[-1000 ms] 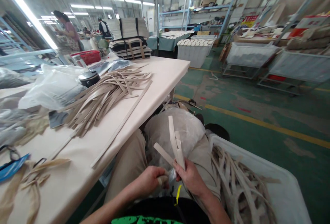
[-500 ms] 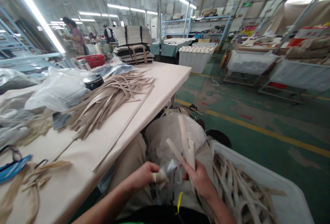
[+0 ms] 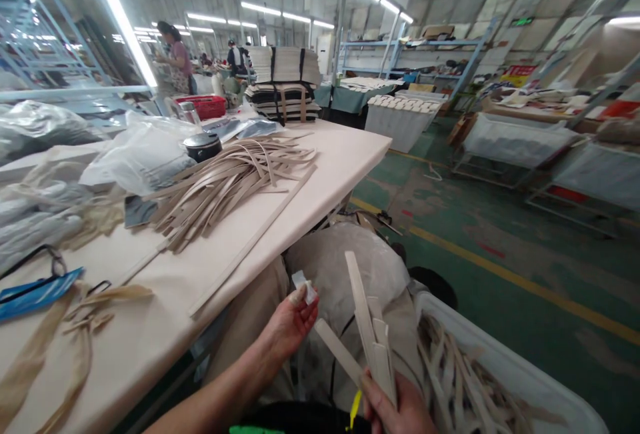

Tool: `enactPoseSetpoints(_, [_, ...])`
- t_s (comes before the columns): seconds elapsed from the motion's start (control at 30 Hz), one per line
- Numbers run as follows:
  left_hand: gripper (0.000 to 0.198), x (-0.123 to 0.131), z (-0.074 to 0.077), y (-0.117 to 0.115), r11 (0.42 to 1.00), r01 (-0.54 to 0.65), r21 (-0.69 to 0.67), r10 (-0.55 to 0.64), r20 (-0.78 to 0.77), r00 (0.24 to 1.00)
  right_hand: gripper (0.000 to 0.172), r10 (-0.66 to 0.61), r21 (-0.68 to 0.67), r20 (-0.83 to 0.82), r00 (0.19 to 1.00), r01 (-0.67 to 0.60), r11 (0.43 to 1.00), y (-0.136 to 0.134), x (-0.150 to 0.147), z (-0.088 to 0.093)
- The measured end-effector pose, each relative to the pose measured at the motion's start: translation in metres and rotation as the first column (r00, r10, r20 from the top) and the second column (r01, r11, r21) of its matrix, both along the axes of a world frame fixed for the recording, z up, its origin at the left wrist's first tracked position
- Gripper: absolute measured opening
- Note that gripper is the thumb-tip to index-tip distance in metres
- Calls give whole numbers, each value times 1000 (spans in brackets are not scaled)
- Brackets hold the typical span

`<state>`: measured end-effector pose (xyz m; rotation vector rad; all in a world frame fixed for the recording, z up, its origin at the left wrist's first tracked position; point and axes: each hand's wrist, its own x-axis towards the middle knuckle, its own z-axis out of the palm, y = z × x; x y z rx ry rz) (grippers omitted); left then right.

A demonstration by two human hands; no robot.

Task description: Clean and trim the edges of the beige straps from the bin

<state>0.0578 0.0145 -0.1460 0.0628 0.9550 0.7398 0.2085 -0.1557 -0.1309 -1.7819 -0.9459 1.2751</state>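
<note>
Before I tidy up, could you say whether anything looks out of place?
Nothing spilled or damaged. Strips on the table lie loosely fanned, those in the white bin are tangled. The left hand has a taped fingertip.

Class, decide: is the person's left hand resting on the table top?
No, the left hand is held off the table, above the lap, pinching a small white scrap, while the right hand grips beige strips.

Beige straps (image 3: 235, 177) on cream table (image 3: 345, 151)
</note>
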Motion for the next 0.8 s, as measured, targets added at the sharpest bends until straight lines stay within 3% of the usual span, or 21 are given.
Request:
enactPoseSetpoints(0.13, [17,0,-9,-9,996,21,88,-20,-18,1000,67,0,22,47,999,-1,1000,12,-3,-8])
enactPoseSetpoints(0.23, [22,-1,-12,-14,987,38,156,-38,2,999,65,-22,17,87,996,20,1000,18,-5,-5])
enactPoseSetpoints(0.43, [37,1,-17,-21,985,80,155,-84,18,996,50,-23,52,167,986,14,999,29,-7,0])
enactPoseSetpoints(0.53, [44,5,-19,-30,977,138,165,-140,2,990,46,-15,64,149,989,6,998,40,-9,-4])
enactPoseSetpoints(0.67, [38,10,-18,-39,938,224,264,-228,-17,974,48,26,88,65,998,-32,996,54,-11,-3])
enactPoseSetpoints(0.8, [38,0,-10,-20,949,94,302,-88,-33,996,51,128,85,-15,992,-127,988,49,-2,-2])
